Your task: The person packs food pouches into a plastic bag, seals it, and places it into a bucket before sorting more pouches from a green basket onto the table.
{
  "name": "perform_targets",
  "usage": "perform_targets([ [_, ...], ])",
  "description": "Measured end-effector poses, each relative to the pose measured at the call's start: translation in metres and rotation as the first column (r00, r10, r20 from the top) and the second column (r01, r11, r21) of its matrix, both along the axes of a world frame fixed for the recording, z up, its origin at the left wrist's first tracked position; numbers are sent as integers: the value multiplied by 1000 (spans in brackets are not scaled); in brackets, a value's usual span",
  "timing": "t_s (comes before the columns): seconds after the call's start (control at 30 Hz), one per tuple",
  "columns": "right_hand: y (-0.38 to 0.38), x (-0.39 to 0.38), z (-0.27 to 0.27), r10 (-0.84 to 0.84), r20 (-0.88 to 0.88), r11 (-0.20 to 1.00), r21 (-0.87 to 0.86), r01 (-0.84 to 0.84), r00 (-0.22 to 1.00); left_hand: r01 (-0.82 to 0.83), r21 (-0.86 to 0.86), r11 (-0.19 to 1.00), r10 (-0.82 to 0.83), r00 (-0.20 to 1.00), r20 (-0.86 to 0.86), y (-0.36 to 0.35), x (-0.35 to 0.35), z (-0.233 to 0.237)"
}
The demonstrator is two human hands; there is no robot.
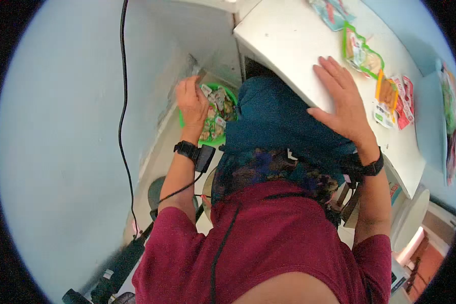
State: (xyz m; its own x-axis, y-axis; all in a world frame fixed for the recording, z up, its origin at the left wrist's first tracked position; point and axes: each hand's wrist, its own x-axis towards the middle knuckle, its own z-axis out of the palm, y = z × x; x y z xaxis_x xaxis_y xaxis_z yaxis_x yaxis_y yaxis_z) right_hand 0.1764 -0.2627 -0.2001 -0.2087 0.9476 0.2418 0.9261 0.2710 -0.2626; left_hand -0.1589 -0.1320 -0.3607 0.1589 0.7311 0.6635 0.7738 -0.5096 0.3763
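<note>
My left hand (191,104) hangs over the left rim of a green basket (230,92) filled with small wrapped packets (219,109). Its fingers are close together and slightly bent; whether they hold anything is hidden. On the white tabletop (283,40) my right hand (342,99) lies palm down near the front edge, fingers spread. Beyond it are a green-edged packet (361,53), an orange-edged packet (386,99) with brown sticks inside, and red-and-white packets (404,101). A pale blue packet (333,12) lies at the table's far end.
A pale blue wall (66,126) with a hanging black cable (122,91) runs along the left. At the right, a light blue bin (430,116) holds more packets. My legs (273,111) are between the basket and the table. Cables run from my wrists.
</note>
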Motion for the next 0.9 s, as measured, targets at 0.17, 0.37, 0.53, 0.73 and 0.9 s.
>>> perform_targets([
  [0.17, 5, -4, 4, -9, 63, 999, -35, 12, 998, -197, -528, 826, 315, 939, 141, -18, -48, -140],
  [0.37, 10, -11, 10, -34, 66, 996, -81, 39, 997, -246, -820, 517, 333, 940, -73, -70, -117, -312],
  [0.53, 12, -11, 9, -47, 94, 993, -103, 56, 994, -4, -935, 354, -194, 978, -78, -90, -146, -350],
  [0.73, 14, -10, 5, -51, 86, 992, -108, 61, 995, 110, -903, 415, -224, 975, 16, -96, -144, -371],
  [0.9, 15, -7, 4, -47, 91, 990, -129, 59, 995, 83, -913, 398, -253, 967, -22, -97, -152, -421],
])
